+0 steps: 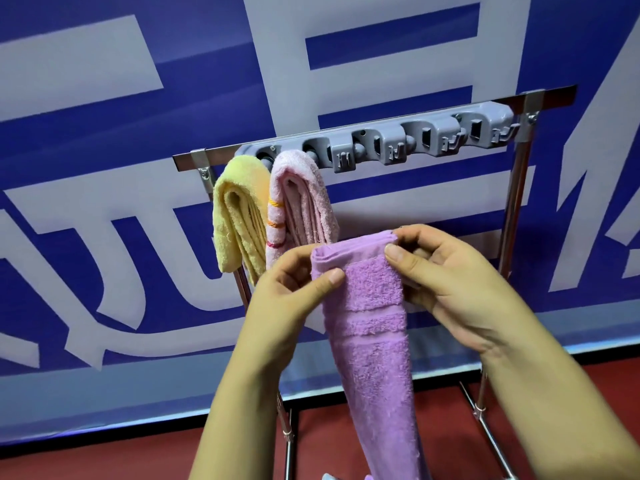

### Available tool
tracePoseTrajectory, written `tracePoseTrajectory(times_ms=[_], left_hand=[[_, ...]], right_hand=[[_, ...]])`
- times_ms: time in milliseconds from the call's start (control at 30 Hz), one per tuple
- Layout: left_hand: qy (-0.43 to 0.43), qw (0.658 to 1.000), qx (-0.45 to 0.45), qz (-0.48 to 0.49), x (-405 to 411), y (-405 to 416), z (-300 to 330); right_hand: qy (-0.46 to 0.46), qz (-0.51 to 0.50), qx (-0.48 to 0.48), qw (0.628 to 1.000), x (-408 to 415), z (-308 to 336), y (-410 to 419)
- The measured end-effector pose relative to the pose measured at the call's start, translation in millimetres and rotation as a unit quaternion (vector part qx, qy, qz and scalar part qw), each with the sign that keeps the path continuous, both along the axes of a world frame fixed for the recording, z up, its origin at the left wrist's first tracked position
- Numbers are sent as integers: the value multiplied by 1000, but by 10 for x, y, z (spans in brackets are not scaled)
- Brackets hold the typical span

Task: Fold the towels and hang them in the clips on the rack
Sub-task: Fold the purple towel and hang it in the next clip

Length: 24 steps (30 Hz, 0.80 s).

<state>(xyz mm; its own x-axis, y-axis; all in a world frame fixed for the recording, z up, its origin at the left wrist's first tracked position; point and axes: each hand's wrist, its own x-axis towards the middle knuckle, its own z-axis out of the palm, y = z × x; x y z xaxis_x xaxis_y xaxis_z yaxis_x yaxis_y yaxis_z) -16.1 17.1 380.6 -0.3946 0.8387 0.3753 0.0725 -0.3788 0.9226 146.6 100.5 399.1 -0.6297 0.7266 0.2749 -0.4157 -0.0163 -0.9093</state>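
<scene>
A purple towel, folded into a long narrow strip, hangs down in front of me. My left hand pinches its upper left edge between thumb and fingers. My right hand pinches the folded top end at the right. Behind them stands a metal rack with a grey clip bar along its top rail. A folded yellow towel hangs from the leftmost clip, and a folded pink towel hangs from the clip beside it. The purple towel's top is below the clip bar and apart from it.
The clips to the right of the pink towel hold nothing. A blue banner with large pale letters fills the background behind the rack. The rack's legs stand on a red floor.
</scene>
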Motion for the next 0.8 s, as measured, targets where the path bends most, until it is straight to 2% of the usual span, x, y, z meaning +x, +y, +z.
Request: tracePoseTrajectory(times_ms=[233, 467, 633, 700, 800], left_hand=[[80, 996, 39, 17, 55, -48, 324], [53, 995, 60, 56, 58, -28, 432], [54, 996, -8, 69, -9, -50, 425], [122, 987, -4, 107, -53, -79, 437], [325, 943, -2, 72, -62, -102, 545]], right_hand=[[16, -42, 54, 997, 42, 114, 88], [62, -106, 98, 988, 8, 119, 92], [40, -121, 118, 985, -59, 66, 115], [36, -124, 112, 985, -81, 26, 129], [29, -120, 117, 985, -120, 17, 109]])
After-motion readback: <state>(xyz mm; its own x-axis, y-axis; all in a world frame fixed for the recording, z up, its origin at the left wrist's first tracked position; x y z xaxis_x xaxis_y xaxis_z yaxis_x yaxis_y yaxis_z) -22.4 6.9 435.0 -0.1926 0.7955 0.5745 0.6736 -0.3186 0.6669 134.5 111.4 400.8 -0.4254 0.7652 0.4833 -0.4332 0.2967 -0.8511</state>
